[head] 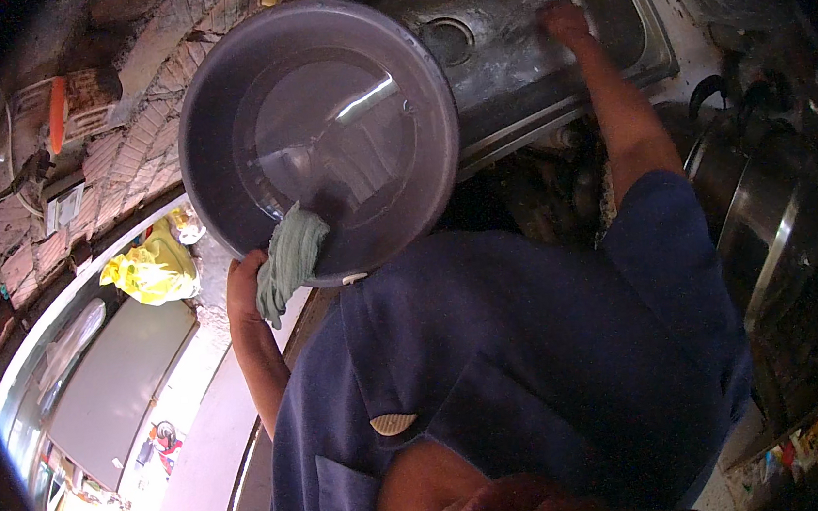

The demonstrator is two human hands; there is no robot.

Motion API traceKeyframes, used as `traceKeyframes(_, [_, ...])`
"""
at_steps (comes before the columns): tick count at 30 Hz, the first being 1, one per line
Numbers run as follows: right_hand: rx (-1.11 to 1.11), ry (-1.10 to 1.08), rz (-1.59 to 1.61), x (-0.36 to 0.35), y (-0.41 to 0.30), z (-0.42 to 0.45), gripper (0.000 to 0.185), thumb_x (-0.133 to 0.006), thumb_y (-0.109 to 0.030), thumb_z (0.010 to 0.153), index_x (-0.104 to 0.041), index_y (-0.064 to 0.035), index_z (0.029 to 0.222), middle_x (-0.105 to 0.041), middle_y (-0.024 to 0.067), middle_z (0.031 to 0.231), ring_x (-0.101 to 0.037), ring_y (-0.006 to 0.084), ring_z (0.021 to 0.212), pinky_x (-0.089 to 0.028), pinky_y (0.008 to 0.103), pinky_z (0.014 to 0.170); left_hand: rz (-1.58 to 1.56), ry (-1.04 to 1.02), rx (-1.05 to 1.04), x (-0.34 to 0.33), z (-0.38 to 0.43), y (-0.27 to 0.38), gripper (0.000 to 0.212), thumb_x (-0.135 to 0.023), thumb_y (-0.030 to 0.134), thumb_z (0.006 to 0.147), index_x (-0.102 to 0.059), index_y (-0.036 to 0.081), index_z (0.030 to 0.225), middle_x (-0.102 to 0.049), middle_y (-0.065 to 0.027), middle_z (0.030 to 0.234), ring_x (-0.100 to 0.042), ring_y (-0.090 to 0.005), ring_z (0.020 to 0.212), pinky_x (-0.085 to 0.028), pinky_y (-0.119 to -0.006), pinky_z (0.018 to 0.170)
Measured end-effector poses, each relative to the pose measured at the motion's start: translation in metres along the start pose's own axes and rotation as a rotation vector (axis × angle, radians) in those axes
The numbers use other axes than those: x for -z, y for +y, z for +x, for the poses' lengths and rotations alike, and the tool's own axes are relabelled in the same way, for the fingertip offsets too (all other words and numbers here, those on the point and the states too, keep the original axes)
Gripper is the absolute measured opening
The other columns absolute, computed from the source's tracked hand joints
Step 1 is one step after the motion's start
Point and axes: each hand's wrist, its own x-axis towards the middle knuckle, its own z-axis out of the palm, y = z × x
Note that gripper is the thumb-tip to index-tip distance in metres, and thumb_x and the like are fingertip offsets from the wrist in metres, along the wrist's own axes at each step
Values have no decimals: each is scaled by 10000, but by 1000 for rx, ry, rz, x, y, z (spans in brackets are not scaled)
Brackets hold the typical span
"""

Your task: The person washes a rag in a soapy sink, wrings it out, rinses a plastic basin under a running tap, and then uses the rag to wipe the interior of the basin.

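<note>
My left hand [242, 288] grips the near left rim of a large round grey plastic basin [220, 137]. A wrung green cloth [292, 258] hangs over that rim beside my fingers, partly inside the basin. Light reflects off the basin's smooth bottom; whether shallow water lies there I cannot tell. My right hand [565, 23] is reaching down into a stainless steel sink [509, 64], right of the round drain [446, 40]. Its fingers are dark and blurred, so whether they hold anything is hidden.
A brick wall [144, 143] with an orange-handled item [57, 115] runs along the left. Below it are a yellow plastic bag [154, 267] and a grey panel [124, 382]. Large metal pots [755, 203] stand close to my right arm.
</note>
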Motion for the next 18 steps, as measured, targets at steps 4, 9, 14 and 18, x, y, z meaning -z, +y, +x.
traceKeyframes(4, [-494,-3,265,-8,7,-6,336,-500,-336,791,-592,-200,1084,-527,115,1155,-481,334,1073,-406,479,878,23,67,13,-1,-4,1,224,-512,108,716,-566,-44,871,-597,-94,753,-572,-180,600,-456,-290,558])
traceKeyframes(9, [-275,-56,111,-39,19,-1,403,-556,-343,762,-540,-164,1123,-484,190,1164,-494,343,1042,-423,444,869,24,47,14,-6,-5,8,189,-511,92,711,-564,-41,834,-589,-84,708,-560,-165,556,-451,-282,517])
traceKeyframes(14, [-319,155,306,-52,19,-5,371,-601,-310,725,-569,-97,1027,-548,175,1054,-541,328,960,-444,430,830,49,59,12,-11,-12,13,168,-508,95,715,-575,-32,800,-590,-81,711,-567,-167,568,-455,-278,526])
traceKeyframes(18, [-600,581,619,-59,14,3,357,-626,-303,701,-589,-77,975,-567,150,1010,-544,312,956,-442,410,828,20,92,-7,-18,-15,16,174,-511,91,707,-578,-35,808,-593,-86,704,-568,-175,565,-455,-280,524])
